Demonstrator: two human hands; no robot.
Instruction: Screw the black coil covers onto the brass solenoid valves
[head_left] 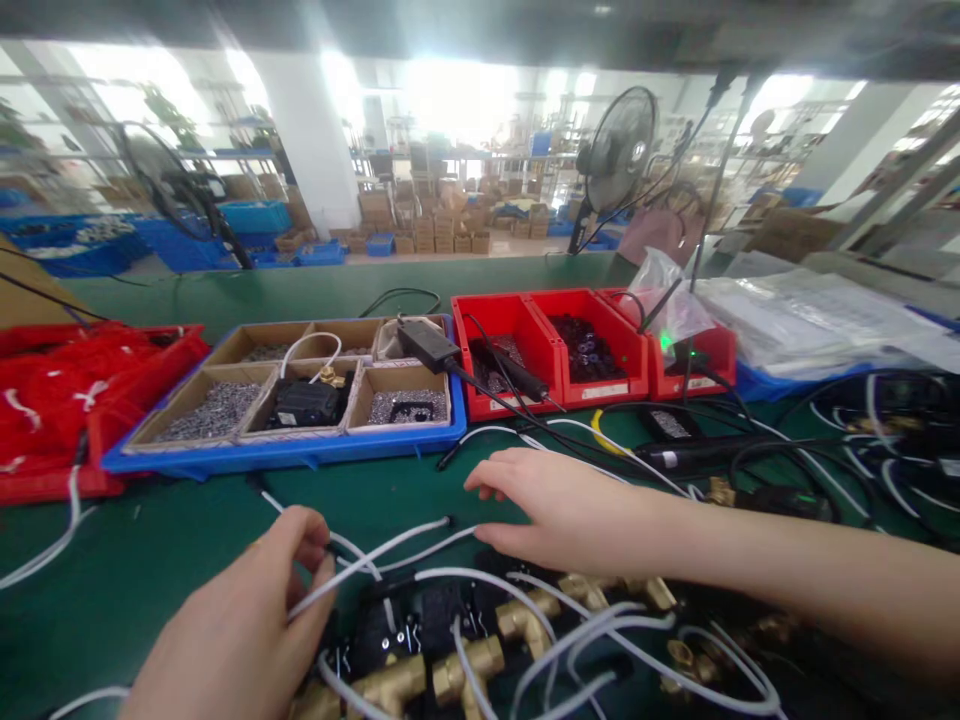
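My left hand (244, 615) is closed at the lower left, thumb and fingers pinched on a white cable (375, 552) that runs up to the right. My right hand (525, 505) reaches in from the right, its thumb and fingers apart with nothing visible between them. Another thin white cable ends close to its thumb. Below both hands lie several brass fittings (469, 668) joined to black housings (379, 632) with small silver screws. White cables loop over these parts. My left hand covers part of the leftmost housing.
A blue tray (285, 460) with cardboard compartments holds small metal parts and a black valve unit (311, 400). Red bins (517, 405) stand beside it, with an electric screwdriver (517, 375) across one. Red bags (60, 400) fill a left bin; cables and papers (810, 310) lie right.
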